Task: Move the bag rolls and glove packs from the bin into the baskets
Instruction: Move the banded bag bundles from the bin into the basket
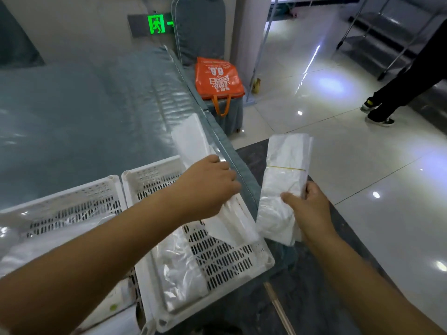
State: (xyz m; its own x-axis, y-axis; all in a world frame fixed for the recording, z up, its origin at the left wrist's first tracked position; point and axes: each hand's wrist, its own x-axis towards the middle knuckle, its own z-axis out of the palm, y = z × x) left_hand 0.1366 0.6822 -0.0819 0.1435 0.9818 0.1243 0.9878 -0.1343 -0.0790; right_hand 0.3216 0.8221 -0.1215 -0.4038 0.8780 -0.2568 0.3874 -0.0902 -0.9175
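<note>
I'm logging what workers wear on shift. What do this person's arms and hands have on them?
Nothing visible. Both forearms are bare right to the frame edge, with no sleeves showing. The left hand and right hand wear no gloves, rings, watch or wristband.

Orange bag on chair seat past table far edge. Green exit sign on wall. Person's legs on glossy tiled floor.

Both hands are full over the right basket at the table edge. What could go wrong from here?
1. The right hand holds its banded pack out past the table edge, so a slip would likely drop it on the floor.
2. The right basket sits at that edge; the left hand, lowering its long pack, might nudge the basket outward.
</note>
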